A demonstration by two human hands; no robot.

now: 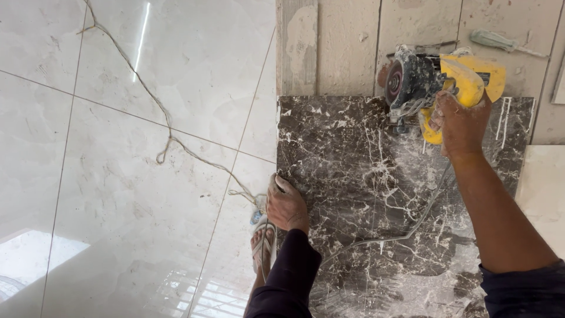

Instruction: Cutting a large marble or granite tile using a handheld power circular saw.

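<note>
Between the 2 hands lies a dark brown marble tile with white veins, flat on glossy pale floor tiles. The left hand presses fingers-closed on its left edge, seemingly to steady it. The right hand is wrapped around a yellow angle grinder at the tile's far edge, its cord trailing back across the tile. No containers are visible.

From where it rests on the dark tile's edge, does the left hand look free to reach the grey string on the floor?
Probably yes: the left hand grips the dark marble tile's left edge, and the string lies beside it with nothing between.
</note>
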